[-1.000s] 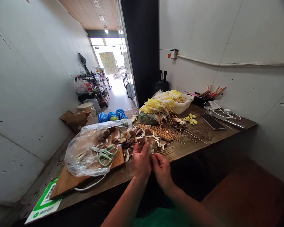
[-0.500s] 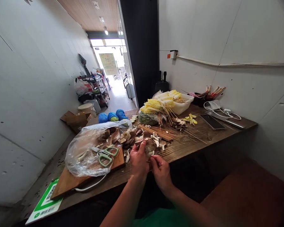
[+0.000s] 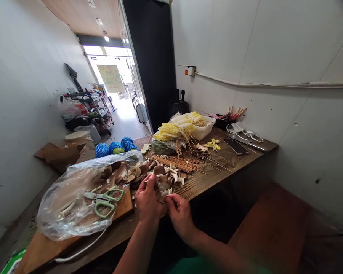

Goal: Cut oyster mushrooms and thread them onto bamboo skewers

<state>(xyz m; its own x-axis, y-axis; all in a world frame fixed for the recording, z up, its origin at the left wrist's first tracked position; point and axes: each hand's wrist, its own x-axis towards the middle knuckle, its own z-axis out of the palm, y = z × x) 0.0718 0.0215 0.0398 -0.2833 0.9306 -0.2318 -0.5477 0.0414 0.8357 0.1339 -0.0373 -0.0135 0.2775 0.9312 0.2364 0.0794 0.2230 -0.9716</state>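
Observation:
Between my two hands hangs a grey-brown piece of oyster mushroom point(image 3: 163, 183). My left hand point(image 3: 147, 199) is closed on its left side, thumb on top. At the lower edge of that piece, the thumb and forefinger of my right hand point(image 3: 181, 215) are pinched together; what sits between them is too small to make out. Just beyond my fingers lies a heap of torn mushroom pieces point(image 3: 174, 174) with pale stems. Thin wooden skewers point(image 3: 178, 163) lie in a bundle behind the heap. Skewered mushrooms point(image 3: 200, 151) rest to its right.
Green-handled scissors point(image 3: 105, 203) lie on a clear plastic bag point(image 3: 55, 213) over a cutting board point(image 3: 36, 249). Skewered yellow cabbage leaves point(image 3: 171, 131) are piled by a white tub point(image 3: 207, 129). A phone point(image 3: 236, 146) and a knife point(image 3: 257, 146) are at the right. Blue-netted produce point(image 3: 116, 147) stands behind.
The view has turned to the right, so the table and its things appear farther left. Both hands stay close together at the mushroom, with little change in their grip.

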